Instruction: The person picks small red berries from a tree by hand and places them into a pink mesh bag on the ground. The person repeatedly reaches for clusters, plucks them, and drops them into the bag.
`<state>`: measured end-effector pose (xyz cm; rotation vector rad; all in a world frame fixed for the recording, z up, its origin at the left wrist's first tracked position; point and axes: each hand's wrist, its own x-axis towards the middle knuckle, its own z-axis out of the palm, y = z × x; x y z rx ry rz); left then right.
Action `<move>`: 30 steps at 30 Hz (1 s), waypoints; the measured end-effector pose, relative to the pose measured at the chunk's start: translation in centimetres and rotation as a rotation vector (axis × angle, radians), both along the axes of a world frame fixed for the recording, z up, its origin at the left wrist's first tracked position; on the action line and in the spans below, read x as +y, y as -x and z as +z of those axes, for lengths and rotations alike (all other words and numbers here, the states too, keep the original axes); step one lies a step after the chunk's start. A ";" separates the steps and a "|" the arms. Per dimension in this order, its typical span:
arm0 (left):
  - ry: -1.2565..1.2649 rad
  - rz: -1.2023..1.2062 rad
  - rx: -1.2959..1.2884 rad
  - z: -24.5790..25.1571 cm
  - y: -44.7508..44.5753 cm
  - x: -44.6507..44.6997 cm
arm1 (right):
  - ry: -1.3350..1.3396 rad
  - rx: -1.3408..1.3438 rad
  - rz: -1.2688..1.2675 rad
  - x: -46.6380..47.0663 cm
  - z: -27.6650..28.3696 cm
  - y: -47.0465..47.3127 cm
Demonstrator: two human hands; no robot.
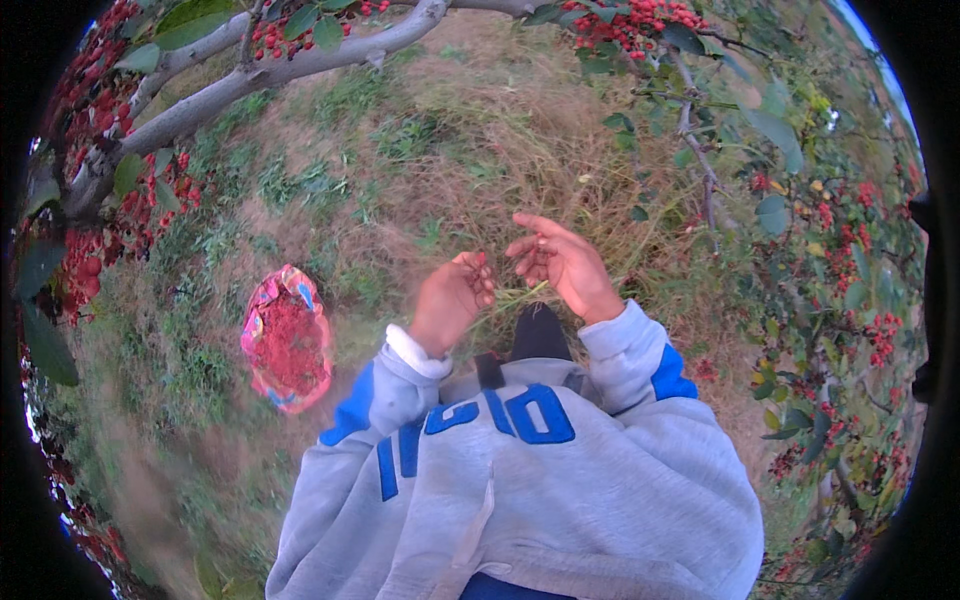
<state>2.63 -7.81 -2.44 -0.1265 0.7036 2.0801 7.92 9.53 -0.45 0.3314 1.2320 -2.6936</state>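
Observation:
Both of my hands are in front of my body, a little apart, above the grassy ground. My left hand point(456, 300) has its fingers curled, and a small red berry point(481, 258) shows at its fingertips. My right hand point(559, 264) is turned partly palm up, with its index finger stretched out and its other fingers loosely bent; a tiny red spot shows near them, too small to name surely. To the left of my left hand, a pink patterned bag point(327, 341) stands open on the ground, filled with small red berries point(289, 341).
A thick grey branch point(300, 69) with red berry clusters point(637, 22) crosses the top. More clusters point(82, 262) hang at the left edge. Leafy twigs with berries point(883, 334) line the right side. Dry grass point(525, 135) and green weeds point(300, 184) cover the ground.

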 end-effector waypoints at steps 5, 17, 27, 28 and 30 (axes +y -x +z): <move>-0.047 0.047 0.017 0.8 0.6 -1.0 | -0.305 0.111 0.108 -1.4 0.9 0.2; 0.540 -0.047 0.794 1.3 0.7 -1.7 | -1.241 0.364 0.217 -4.8 1.7 1.4; 0.462 -0.004 0.887 1.8 0.5 -2.3 | -1.030 0.472 0.228 -5.4 0.6 1.6; 0.448 -0.023 0.910 1.6 0.5 -2.2 | -1.042 0.467 0.237 -5.3 0.6 1.5; 0.554 -0.073 1.046 1.3 0.5 -2.2 | -1.061 0.476 0.236 -5.2 0.6 1.3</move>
